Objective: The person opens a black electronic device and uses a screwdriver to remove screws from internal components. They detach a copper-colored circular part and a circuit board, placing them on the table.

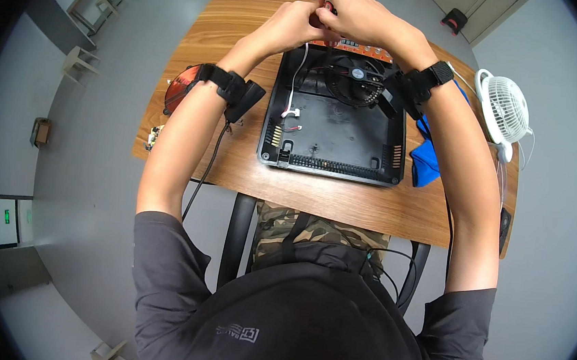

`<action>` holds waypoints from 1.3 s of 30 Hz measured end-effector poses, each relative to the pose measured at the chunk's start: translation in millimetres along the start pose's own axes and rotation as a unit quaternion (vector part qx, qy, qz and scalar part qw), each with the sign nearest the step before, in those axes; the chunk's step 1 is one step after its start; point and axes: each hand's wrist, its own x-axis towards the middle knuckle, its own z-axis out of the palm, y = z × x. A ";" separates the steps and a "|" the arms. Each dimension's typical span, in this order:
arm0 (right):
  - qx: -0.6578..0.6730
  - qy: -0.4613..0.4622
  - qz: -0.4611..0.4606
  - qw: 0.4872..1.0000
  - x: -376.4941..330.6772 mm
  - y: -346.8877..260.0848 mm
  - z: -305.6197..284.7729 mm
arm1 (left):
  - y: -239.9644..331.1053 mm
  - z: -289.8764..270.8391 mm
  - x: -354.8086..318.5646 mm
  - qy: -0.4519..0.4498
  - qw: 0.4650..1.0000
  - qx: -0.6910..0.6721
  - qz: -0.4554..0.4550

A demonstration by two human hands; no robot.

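Observation:
An opened black appliance housing [337,133] lies on the wooden table [342,198], with a round black fan [359,76] inside and an orange circuit board [362,49] at its far edge. A white wire [301,68] runs up from the housing to my hands. My left hand [295,24] and my right hand [351,13] are pressed together above the far edge, fingers pinched around a small red-and-dark part [328,6] at the wire's end. Which hand grips it is hard to tell. Both wrists wear black straps.
A copper coil disc [182,83] lies at the table's left edge, with a small board [153,138] beside it. A blue cloth [429,161] and a white desk fan [504,110] are on the right. A dark cable [203,172] hangs from my left wrist.

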 end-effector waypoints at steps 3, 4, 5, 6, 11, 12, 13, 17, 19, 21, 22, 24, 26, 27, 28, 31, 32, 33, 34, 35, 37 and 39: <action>-0.029 -0.059 0.048 0.997 0.5 -4.6 -4.0 | -26.7 6.3 13.2 -0.065 0.996 -0.054 0.007; -0.036 -0.057 0.058 0.996 1.2 -6.8 -2.0 | -33.2 8.6 14.2 -0.071 0.996 -0.056 0.006; -0.045 -0.055 0.069 0.995 0.8 -8.7 -1.2 | -34.8 11.6 15.4 -0.078 0.995 -0.059 0.007; -0.056 -0.055 0.085 0.993 -0.2 -9.9 -1.6 | -36.1 16.1 16.1 -0.062 0.997 -0.048 0.001; -0.181 -0.009 0.090 0.979 -7.5 -17.7 -15.5 | -17.7 23.6 13.2 0.003 1.000 -0.020 -0.017; -0.227 0.017 0.062 0.972 -12.5 -17.7 -16.8 | -12.0 22.3 13.7 0.001 1.000 0.013 -0.024; -0.272 0.043 0.032 0.961 -16.2 -18.0 -18.6 | -10.1 23.5 14.0 0.000 0.998 0.047 -0.030; -0.292 0.026 -0.009 0.956 -15.3 -19.1 -19.0 | -13.9 27.5 11.1 0.035 0.995 0.095 -0.021; -0.269 -0.017 0.051 0.962 -12.0 -20.8 -18.9 | -11.7 25.9 11.6 0.013 0.995 0.102 0.006; -0.206 -0.019 0.135 0.969 -6.2 -18.4 -16.7 | -10.1 20.2 12.4 -0.030 0.995 0.092 0.013; -0.159 -0.062 0.173 0.970 -4.4 -15.0 -21.1 | -18.3 19.9 13.5 -0.041 0.998 -0.028 0.039; -0.119 -0.032 0.165 0.979 -5.1 -11.5 -16.2 | -14.1 14.3 11.8 -0.054 0.979 -0.186 0.057; -0.094 -0.065 0.191 0.975 -3.1 -19.2 -21.7 | -8.1 12.6 9.7 -0.048 0.974 -0.215 0.046; -0.097 -0.067 0.188 0.975 -1.7 -18.8 -20.7 | -4.4 12.7 8.8 -0.042 0.981 -0.187 0.030; -0.100 -0.070 0.185 0.975 -0.7 -16.5 -19.1 | -0.2 11.8 8.1 -0.036 0.987 -0.159 0.015; -0.133 -0.100 0.187 0.968 0.5 -35.0 -34.9 | 6.1 12.9 7.1 0.014 0.996 -0.090 0.004; -0.158 -0.142 0.199 0.957 6.1 -43.3 -44.4 | 11.8 16.0 6.4 0.049 0.997 -0.053 0.022; -0.184 -0.184 0.211 0.942 8.7 -47.0 -50.0 | 16.6 19.4 7.2 0.084 0.995 -0.017 0.041; -0.226 -0.131 0.190 0.947 5.2 -43.4 -45.8 | 13.3 27.7 8.8 0.107 0.993 -0.042 0.015; -0.224 -0.119 0.191 0.948 4.0 -40.6 -41.6 | 15.3 29.1 8.7 0.113 0.993 -0.047 0.002; -0.220 -0.097 0.194 0.951 2.7 -34.9 -33.2 | 19.1 31.1 7.4 0.123 0.991 -0.055 -0.024; -0.219 -0.057 0.167 0.960 -2.1 -30.2 -25.7 | 18.0 32.1 9.1 0.101 0.994 -0.030 -0.024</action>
